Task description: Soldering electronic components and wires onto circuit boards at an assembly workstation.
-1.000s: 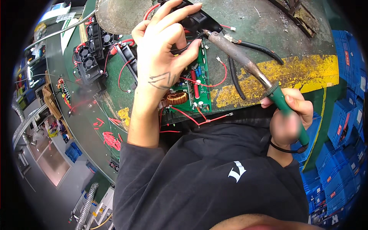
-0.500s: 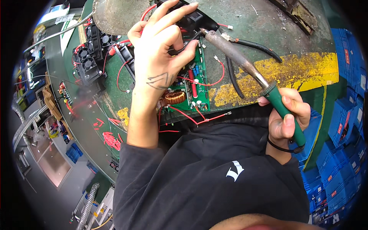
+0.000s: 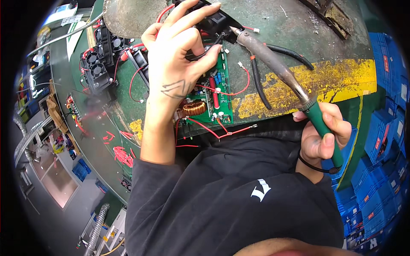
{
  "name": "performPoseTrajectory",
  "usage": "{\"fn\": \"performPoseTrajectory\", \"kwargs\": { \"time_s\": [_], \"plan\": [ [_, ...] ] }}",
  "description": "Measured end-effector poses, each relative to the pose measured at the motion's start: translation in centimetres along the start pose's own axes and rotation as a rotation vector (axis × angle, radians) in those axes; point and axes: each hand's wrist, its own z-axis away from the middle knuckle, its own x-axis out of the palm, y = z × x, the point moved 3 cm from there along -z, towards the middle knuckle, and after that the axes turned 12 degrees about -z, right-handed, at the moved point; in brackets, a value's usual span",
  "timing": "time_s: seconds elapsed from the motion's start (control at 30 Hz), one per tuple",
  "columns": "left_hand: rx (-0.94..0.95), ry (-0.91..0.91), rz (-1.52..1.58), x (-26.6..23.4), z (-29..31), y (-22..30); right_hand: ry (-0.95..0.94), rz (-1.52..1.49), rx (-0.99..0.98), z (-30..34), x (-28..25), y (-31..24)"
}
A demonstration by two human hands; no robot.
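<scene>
My left hand [image 3: 177,51] is closed round a black plastic panel [image 3: 220,21] with a moulded socket, held above a green circuit board [image 3: 225,85]. Between its thumb and forefinger a black wire [image 3: 218,40] runs up to the panel's underside. In my right hand [image 3: 326,132] is a soldering iron [image 3: 318,117] with a green handle and a long metal barrel. Its tip lies at the panel's right edge, a little right of the wire's end; whether it touches is too small to tell. The board carries a copper-wound coil [image 3: 194,108] and red leads.
Pliers [image 3: 258,83] with black handles lie beside the panel, partly behind the iron. Several black fans [image 3: 98,70] and a heap of red sleeves [image 3: 123,156] are on the bench at left. A round plate [image 3: 132,19] sits at the back; blue crates [image 3: 376,170] are stacked at right.
The soldering iron has shifted right with my right hand, its tip moving off the wire's end toward the panel's edge. My left hand and the panel have stayed nearly still.
</scene>
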Motion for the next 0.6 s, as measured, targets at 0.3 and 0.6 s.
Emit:
{"fn": "performPoseTrajectory", "kwargs": {
  "time_s": [0.3,0.6],
  "plan": [
    [0.010,0.016,0.026,-0.06,-0.11,-0.07,-0.033,0.009,0.042,-0.30,0.41,0.58],
    [-0.014,0.010,0.067,-0.15,-0.08,0.16,-0.005,0.024,0.028,0.04,0.77,0.30]
  ]
}}
